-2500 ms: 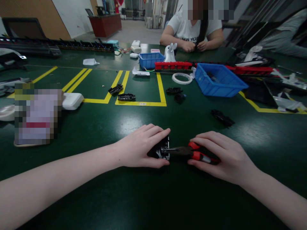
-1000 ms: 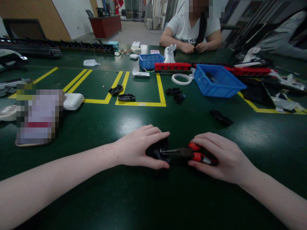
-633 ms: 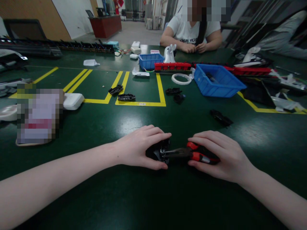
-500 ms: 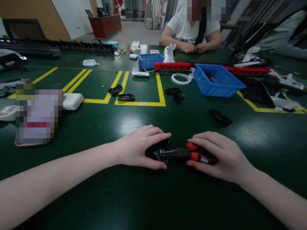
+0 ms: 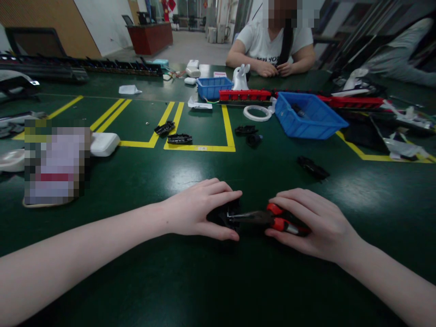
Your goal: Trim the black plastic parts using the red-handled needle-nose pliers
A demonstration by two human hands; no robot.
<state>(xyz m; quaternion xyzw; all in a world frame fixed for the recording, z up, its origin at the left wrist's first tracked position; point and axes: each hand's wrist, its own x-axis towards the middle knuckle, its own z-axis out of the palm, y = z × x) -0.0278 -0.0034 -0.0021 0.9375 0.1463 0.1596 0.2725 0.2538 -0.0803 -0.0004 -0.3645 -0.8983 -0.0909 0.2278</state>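
My left hand (image 5: 204,210) grips a small black plastic part (image 5: 220,215) between thumb and fingers, close to the green tabletop. Most of that part is hidden under the hand. From the right, my right hand (image 5: 311,222) holds long-nose pliers (image 5: 254,217) by their red and black handles. The metal jaws reach into the open end of the black part, and their tips touch it or lie just inside; I cannot tell which, nor whether the jaws clamp anything. Beyond my right hand lies a similar loose black part (image 5: 312,168).
Several more black parts (image 5: 180,139) lie farther back among yellow tape lines. A blue bin (image 5: 311,120), a smaller blue bin (image 5: 214,87) and a tape roll (image 5: 257,113) stand behind. At left is a blurred-out phone-like object (image 5: 56,165). A person (image 5: 272,50) sits across the table.
The black part in my left hand has tilted slightly, so its light-edged end shows less than at first. The pliers' jaws have shifted a little at that end. Both hands stay nearly in place.
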